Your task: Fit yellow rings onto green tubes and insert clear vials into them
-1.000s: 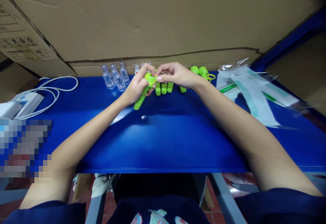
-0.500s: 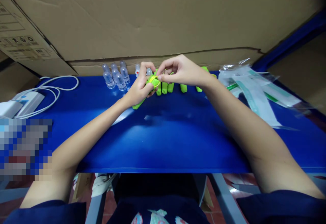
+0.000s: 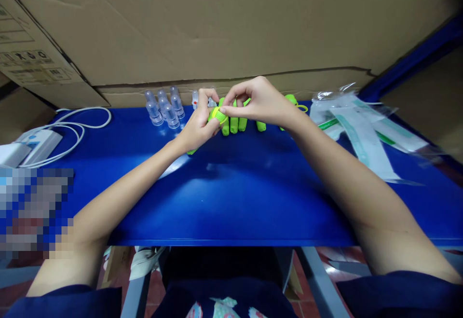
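Observation:
My left hand [image 3: 200,124] is wrapped around a lime-green plastic tube [image 3: 191,152] with a ribbed end. A yellow loop [image 3: 217,111] lies across that end. At the loop, the thumb and fingers of my right hand [image 3: 249,100] are pinched together; the exact contact is partly hidden. Just beyond my hands stand several more lime-green tubes [image 3: 234,124], partly covered by my fingers. Another green piece [image 3: 290,99] with a yellow ring is at the right, behind my right wrist.
Several clear plastic bottles [image 3: 170,115] stand at the back left, with small clear pieces [image 3: 195,97] behind my left hand. A white power strip and cable [image 3: 39,144] lie far left. Plastic-wrapped packets [image 3: 358,130] lie right. Cardboard [image 3: 231,28] walls the blue table's [image 3: 231,202] back.
The yellow loop, raised away from the ribbed end before, now lies closer over it. My left hand has turned the tube slightly; my right fingertips have shifted a little left.

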Tool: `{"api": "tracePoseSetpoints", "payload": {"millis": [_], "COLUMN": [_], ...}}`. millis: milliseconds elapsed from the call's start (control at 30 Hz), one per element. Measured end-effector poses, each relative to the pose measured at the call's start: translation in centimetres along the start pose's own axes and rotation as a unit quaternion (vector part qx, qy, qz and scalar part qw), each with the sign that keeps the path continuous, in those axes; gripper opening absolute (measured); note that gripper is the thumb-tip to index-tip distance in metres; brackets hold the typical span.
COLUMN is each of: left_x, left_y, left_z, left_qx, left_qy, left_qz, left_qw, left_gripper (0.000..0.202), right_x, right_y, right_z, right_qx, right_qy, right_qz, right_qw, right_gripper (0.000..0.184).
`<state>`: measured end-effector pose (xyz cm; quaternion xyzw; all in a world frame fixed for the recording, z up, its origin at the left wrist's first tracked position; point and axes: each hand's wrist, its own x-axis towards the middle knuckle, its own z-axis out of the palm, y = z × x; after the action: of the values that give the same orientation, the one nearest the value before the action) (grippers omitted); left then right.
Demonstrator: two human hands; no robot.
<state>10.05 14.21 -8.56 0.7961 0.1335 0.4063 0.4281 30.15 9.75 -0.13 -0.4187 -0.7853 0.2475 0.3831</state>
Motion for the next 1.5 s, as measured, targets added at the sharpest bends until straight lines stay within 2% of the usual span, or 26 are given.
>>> {"api": "tracePoseSetpoints", "payload": {"millis": [167, 433, 600, 733, 933, 1100, 1233, 1500], "left_x": [0.1, 0.1, -0.1, -0.2, -0.3, -0.4, -0.4, -0.5], "left_y": [0.1, -0.2, 0.0, 0.9, 1.5, 0.7, 0.4, 1.0], "left_z": [0.2, -0.2, -0.1, 0.1, 0.1, 0.3, 0.6, 1.1], "left_qx": [0.02, 0.026, 0.023, 0.031, 0.011, -0.026, -0.056, -0.091], "left_qy": [0.013, -0.005, -0.001, -0.008, -0.016, 0.02, 0.04, 0.088], "left_qz": [0.002, 0.014, -0.005, -0.037, -0.049, -0.067, -0.076, -0.103], "left_qw": [1.0, 1.0, 1.0, 0.999, 0.999, 0.997, 0.995, 0.987], "left_gripper": [0.034, 0.034, 0.034, 0.033, 0.038, 0.042, 0.047, 0.056], "right_x": [0.1, 0.1, 0.0, -0.1, 0.1, 0.1, 0.0, 0.1], "right_y": [-0.1, 0.1, 0.0, 0.1, 0.5, 0.6, 0.5, 1.0], "right_z": [0.0, 0.4, 0.2, 0.1, 0.0, -0.3, -0.5, -0.4], "right_qx": [-0.051, -0.069, -0.101, -0.105, -0.094, -0.061, -0.038, -0.033], "right_qy": [0.015, 0.019, -0.01, -0.029, -0.044, -0.061, -0.064, -0.072], "right_qz": [-0.031, -0.038, -0.028, -0.013, 0.019, 0.041, 0.039, 0.04], "right_qw": [0.998, 0.997, 0.994, 0.994, 0.994, 0.995, 0.996, 0.996], "right_gripper": [0.022, 0.013, 0.012, 0.019, 0.026, 0.024, 0.029, 0.03]}}
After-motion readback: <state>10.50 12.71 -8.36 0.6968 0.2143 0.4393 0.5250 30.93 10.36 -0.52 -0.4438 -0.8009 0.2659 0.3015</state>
